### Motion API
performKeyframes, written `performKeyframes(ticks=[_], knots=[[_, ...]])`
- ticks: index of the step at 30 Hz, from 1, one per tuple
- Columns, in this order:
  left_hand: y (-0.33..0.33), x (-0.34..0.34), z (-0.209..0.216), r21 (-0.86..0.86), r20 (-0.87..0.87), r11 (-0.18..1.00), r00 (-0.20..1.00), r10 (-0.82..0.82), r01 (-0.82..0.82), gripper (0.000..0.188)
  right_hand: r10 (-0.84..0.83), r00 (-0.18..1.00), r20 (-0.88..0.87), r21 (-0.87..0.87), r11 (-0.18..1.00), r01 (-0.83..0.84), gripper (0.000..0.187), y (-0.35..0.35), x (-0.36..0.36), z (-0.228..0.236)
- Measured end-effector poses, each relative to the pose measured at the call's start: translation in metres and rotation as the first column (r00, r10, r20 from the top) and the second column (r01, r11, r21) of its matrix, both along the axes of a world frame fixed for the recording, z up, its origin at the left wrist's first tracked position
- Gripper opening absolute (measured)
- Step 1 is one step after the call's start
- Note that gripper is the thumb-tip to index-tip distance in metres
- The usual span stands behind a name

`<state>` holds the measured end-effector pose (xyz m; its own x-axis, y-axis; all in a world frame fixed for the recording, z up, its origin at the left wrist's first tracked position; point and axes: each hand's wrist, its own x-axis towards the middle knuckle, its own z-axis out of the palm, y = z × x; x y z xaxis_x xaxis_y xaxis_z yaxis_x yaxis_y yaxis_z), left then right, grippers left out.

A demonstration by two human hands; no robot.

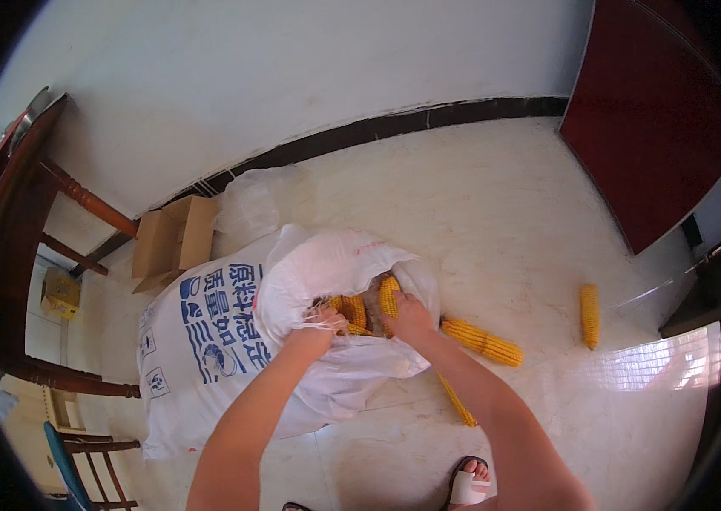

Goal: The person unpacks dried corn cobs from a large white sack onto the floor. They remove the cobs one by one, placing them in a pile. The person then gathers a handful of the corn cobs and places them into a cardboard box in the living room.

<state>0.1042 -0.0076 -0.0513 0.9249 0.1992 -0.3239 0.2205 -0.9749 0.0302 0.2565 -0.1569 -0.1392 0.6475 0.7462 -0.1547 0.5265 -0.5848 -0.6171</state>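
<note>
A big white woven sack (207,341) with blue print lies on its side on the floor, its mouth facing right. My left hand (318,327) is closed on the frayed edge of the sack's mouth. At the opening, my right hand (408,315) grips a yellow corn cob (389,295). More cobs (352,312) show inside the mouth; the rest of the contents is hidden. Just outside, a corn cob (483,342) lies to the right of my right wrist. Another cob (459,402) is partly covered by my right forearm.
One cob (589,317) lies apart on the pale tiled floor. Behind the sack stand an open cardboard box (175,238) and a clear plastic bag (249,203). A wooden table (15,213) is at left, a chair (79,460) below it. A dark red panel (650,119) stands far right.
</note>
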Motion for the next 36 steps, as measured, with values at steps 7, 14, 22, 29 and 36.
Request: performKeyframes(ticks=[7, 14, 22, 29, 36], knots=[[0.009, -0.011, -0.034, 0.017, 0.097, 0.991, 0.987, 0.132, -0.134, 0.036, -0.206, 0.979, -0.009, -0.067, 0.977, 0.204, 0.093, 0.009, -0.015, -0.033], [-0.001, -0.016, -0.037, -0.012, 0.173, 0.999, 0.984, 0.042, -0.041, 0.034, -0.086, 0.936, -0.34, -0.054, 0.996, 0.072, 0.062, -0.08, 0.039, 0.07], [-0.023, -0.021, -0.008, -0.13, 0.22, 0.974, 0.963, -0.155, 0.187, 0.065, 0.028, 0.999, 0.043, -0.508, 0.861, -0.002, 0.065, -0.177, 0.05, 0.03], [-0.086, -0.009, 0.041, -0.195, 0.338, 0.975, 0.94, -0.032, 0.103, 0.057, 0.335, 0.601, -0.725, 0.249, 0.942, -0.225, 0.072, -0.097, -0.001, 0.099], [-0.106, -0.009, 0.007, -0.37, 0.524, 0.924, 0.843, 0.124, 0.094, 0.05, 0.323, 0.768, -0.552, 0.247, 0.944, -0.219, 0.065, -0.095, -0.042, 0.084]])
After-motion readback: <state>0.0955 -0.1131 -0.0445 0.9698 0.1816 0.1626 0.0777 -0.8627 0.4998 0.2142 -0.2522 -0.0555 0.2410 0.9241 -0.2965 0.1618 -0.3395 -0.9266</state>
